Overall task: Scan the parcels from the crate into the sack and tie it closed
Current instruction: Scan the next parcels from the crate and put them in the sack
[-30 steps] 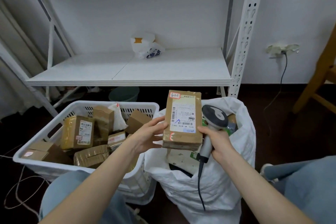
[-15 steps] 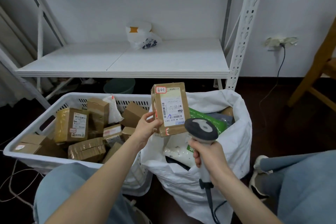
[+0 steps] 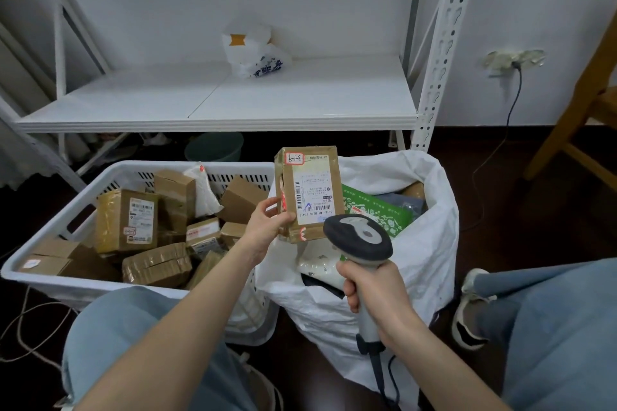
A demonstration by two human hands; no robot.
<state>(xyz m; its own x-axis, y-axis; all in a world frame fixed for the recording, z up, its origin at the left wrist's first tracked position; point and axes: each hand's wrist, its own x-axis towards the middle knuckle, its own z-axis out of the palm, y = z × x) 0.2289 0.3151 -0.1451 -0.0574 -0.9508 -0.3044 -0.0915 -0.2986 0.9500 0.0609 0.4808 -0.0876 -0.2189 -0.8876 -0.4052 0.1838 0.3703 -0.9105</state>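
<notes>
We see the left hand (image 3: 267, 222) gripping a labelled brown cardboard parcel (image 3: 309, 195) upright above the open white woven sack (image 3: 430, 243), while the right hand (image 3: 375, 294) clasps a grey handheld barcode scanner (image 3: 358, 240).

One crate (image 3: 50, 237) holds roughly ten brown parcels (image 3: 128, 225) plus one white pouch (image 3: 203, 190); an exact count is not possible where they overlap. One sack (image 3: 430, 243), one raised parcel (image 3: 309, 193), one scanner (image 3: 359, 240), two hands, one shelf (image 3: 300, 103), one plastic bag (image 3: 255, 50) on it
</notes>
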